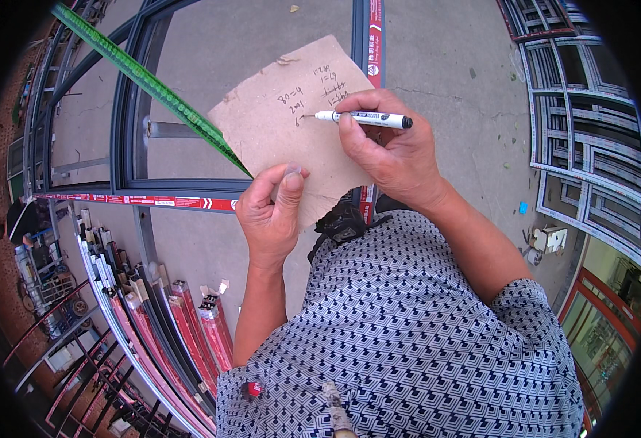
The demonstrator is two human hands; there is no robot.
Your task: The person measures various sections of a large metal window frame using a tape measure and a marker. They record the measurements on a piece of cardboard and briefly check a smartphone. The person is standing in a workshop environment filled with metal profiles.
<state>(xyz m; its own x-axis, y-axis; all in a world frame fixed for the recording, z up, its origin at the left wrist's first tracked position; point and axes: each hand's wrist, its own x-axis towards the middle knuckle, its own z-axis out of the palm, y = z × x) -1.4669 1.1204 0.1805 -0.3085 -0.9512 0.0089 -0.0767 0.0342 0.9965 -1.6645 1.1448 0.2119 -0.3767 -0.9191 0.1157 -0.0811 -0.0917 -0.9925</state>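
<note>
My left hand (273, 212) pinches the lower edge of a torn piece of brown cardboard (262, 131) between thumb and fingers. Handwritten dark marks cover part of its upper right. A white marker pen (379, 119) with a black end is gripped in my right hand (393, 150), its tip at the cardboard beside the writing. From the upper left a bright green measuring tape blade (145, 79) slants down to the cardboard's left edge, close to my left fingers. I cannot tell whether those fingers also hold the blade.
A dark grey metal frame (127, 109) with red-and-white protective tape lies beyond my hands. Stacked frames (583, 109) stand at the right. Long wrapped profiles (167, 314) are bundled at the lower left. A dark object (342, 226) sits at my waist. Another person (25, 219) shows at the far left.
</note>
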